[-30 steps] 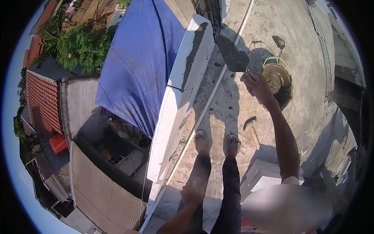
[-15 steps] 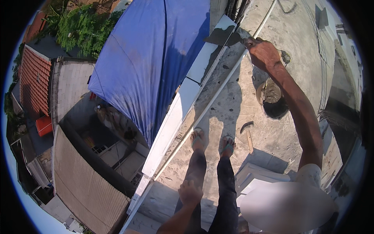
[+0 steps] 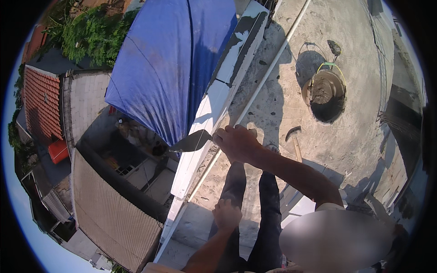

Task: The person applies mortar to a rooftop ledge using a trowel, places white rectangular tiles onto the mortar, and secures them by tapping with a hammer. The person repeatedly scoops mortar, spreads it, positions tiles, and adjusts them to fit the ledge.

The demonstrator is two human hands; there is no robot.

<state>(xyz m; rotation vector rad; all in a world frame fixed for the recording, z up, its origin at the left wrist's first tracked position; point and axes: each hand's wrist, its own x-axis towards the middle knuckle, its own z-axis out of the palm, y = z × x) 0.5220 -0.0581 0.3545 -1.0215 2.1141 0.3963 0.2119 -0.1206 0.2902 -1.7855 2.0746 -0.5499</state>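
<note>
Right hand (image 3: pixel 236 142) closed around trowel (image 3: pixel 191 142) over white wall top (image 3: pixel 200 136); patchy mortar farther along. Left hand (image 3: pixel 226 214) fisted, empty. Bucket (image 3: pixel 324 93) part full.

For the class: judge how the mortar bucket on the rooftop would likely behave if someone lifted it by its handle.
The bucket looks nearly full of wet grey mortar, so it is probably heavy for its size. Its thin yellow handle may dig into the palm. Standing wide and low on the concrete floor, it seems unlikely to tip when pushed.
</note>
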